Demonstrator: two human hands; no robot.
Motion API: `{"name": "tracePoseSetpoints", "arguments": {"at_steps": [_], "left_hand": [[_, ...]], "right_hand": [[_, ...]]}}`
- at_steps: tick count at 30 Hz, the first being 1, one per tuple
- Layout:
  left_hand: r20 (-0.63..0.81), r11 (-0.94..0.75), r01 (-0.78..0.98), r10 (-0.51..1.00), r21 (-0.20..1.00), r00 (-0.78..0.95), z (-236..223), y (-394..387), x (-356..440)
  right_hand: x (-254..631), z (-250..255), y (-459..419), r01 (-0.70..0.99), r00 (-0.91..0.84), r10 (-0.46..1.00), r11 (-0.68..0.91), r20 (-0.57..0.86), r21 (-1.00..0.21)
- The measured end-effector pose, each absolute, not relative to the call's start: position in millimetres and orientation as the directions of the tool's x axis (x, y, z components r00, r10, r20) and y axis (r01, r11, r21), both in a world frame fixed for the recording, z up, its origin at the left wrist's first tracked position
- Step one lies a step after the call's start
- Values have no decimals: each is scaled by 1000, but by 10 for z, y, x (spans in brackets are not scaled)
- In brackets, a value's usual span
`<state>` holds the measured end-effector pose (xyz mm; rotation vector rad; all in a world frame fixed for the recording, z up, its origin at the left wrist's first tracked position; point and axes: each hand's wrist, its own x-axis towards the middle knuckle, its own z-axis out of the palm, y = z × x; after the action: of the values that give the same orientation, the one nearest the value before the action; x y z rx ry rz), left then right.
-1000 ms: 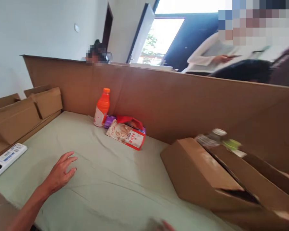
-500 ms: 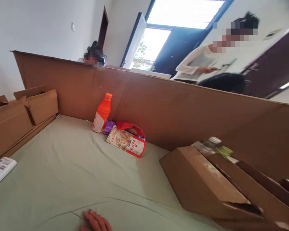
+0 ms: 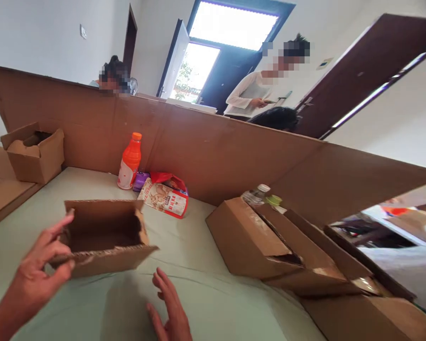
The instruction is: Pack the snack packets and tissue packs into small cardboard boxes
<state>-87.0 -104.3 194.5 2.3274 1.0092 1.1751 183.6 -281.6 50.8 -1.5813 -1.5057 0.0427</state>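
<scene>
An open-topped cardboard box (image 3: 106, 260) is gripped at its left end by my left hand (image 3: 44, 270), with the thumb on the near side and the fingers on the far side. Its inside looks bare. My right hand (image 3: 170, 308) is apart from the box, just right of and nearer than it, fingers spread around nothing. Behind the box, an orange-capped bottle (image 3: 129, 161) stands upright by the cardboard wall. A purple packet (image 3: 141, 181) and a red-and-cream snack pouch (image 3: 165, 196) lie beside it.
A tall cardboard partition (image 3: 206, 151) runs along the back. Another small box (image 3: 39, 156) stands at the left. On the right are larger cardboard boxes (image 3: 241, 241) holding a clear jar (image 3: 257, 194). Beyond the partition are people, one standing (image 3: 248, 92).
One of the small boxes from the left is now in my left hand over the cloth. My right hand has risen and opened. The view has turned to the right.
</scene>
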Motion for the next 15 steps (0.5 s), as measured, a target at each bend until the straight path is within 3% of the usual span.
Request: {"name": "tracePoseSetpoints", "arguments": {"at_steps": [3, 7, 12, 15], "left_hand": [[563, -751, 311, 648, 582, 513, 1877, -1346, -479], [569, -743, 244, 645, 624, 510, 1799, -1446, -271], [496, -544, 76, 807, 836, 319, 1535, -1386, -186], [351, -414, 124, 869, 902, 349, 1272, -1259, -180]], "right_hand": [[1973, 497, -3046, 673, 390, 815, 65, 429, -736], [2100, 330, -3385, 559, 521, 798, -51, 303, -828], [2640, 606, -3202, 645, 441, 844, -62, 305, -761], [3103, 986, -2644, 770, 412, 865, -163, 287, -617]]}}
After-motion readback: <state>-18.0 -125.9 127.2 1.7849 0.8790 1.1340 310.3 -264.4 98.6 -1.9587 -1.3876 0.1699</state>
